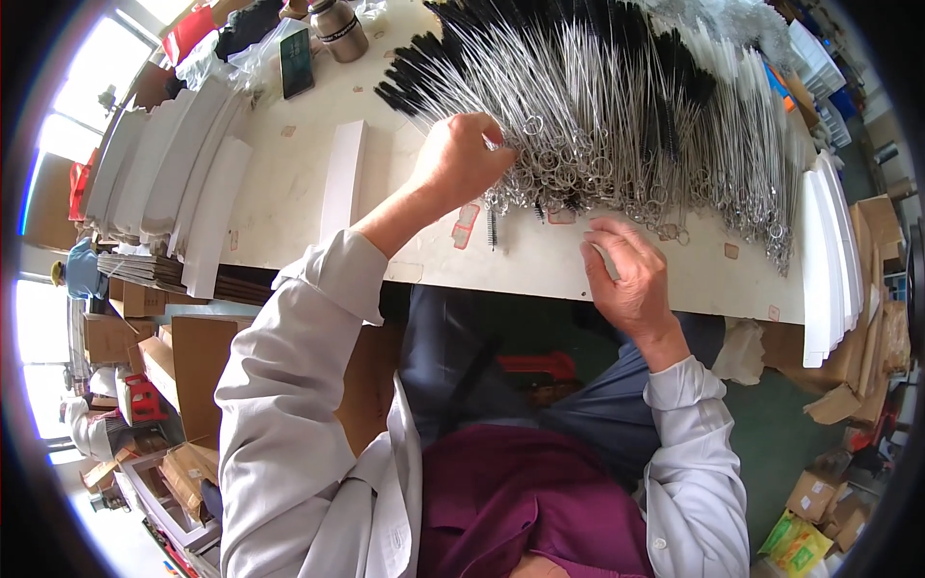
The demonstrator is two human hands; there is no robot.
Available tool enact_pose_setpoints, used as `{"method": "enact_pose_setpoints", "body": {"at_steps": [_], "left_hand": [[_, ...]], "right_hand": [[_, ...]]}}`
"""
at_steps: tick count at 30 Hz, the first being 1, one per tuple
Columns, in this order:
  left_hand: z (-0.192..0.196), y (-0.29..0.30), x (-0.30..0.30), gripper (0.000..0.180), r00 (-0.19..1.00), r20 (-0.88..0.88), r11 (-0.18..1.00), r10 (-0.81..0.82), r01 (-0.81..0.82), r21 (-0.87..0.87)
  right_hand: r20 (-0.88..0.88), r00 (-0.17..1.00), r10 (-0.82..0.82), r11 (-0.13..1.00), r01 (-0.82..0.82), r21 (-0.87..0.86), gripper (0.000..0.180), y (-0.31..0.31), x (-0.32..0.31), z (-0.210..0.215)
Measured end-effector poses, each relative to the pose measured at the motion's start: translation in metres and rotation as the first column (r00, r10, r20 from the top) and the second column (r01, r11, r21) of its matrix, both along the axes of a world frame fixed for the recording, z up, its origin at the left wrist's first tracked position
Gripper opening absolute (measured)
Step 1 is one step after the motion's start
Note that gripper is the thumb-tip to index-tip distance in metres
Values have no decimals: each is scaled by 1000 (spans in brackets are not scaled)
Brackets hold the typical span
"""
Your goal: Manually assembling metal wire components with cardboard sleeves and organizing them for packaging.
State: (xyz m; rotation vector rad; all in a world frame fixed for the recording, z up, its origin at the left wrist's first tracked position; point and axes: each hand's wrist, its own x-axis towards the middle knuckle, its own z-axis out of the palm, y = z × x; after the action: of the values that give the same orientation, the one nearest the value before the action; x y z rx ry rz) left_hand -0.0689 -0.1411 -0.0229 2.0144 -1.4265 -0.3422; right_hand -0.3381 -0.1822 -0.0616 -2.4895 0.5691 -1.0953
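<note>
Pale tabletop stretches before me, its edges bowed by the lens. My left hand is at the left side of the heaped wire brushes, thumb and fingers drawn close together; their tips are hard to make out against the metal rings, so I cannot tell whether I am gripping one. My right hand is nearer my body, by the front edge, half curled with thumb and fingers apart, and I see nothing in it.

The brushes lie just right of my left hand and beyond my right, rings toward me, black bristles away. Their stems overlap so thickly that single ones get lost, and the upper border cuts the heap off. One short black bristle end pokes out below the rings. Left of my forearm lies a long white box; farther off are a phone and a metal bottle, and white stacks flank both ends.
</note>
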Motion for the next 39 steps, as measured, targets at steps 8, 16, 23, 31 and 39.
{"method": "enact_pose_setpoints", "body": {"at_steps": [8,16,23,31,39], "left_hand": [[-4,-4,6,21,972,-233,1000,11,-16,-18],[2,-21,-13,21,953,293,971,-83,143,-191],[14,-20,-8,9,965,257,941,-53,134,-311],[62,-6,15,8,994,95,828,57,6,-560],[124,30,66,19,854,-500,680,-145,-281,-677]], "right_hand": [[83,996,35,998,-30,-56,11,-3,16,13],[115,993,0,993,13,-114,11,-15,30,24],[120,992,42,991,-26,-134,12,-21,39,32],[-225,974,32,927,-113,-358,39,-57,111,33],[-352,935,-41,904,-115,-411,45,-72,124,16]]}}
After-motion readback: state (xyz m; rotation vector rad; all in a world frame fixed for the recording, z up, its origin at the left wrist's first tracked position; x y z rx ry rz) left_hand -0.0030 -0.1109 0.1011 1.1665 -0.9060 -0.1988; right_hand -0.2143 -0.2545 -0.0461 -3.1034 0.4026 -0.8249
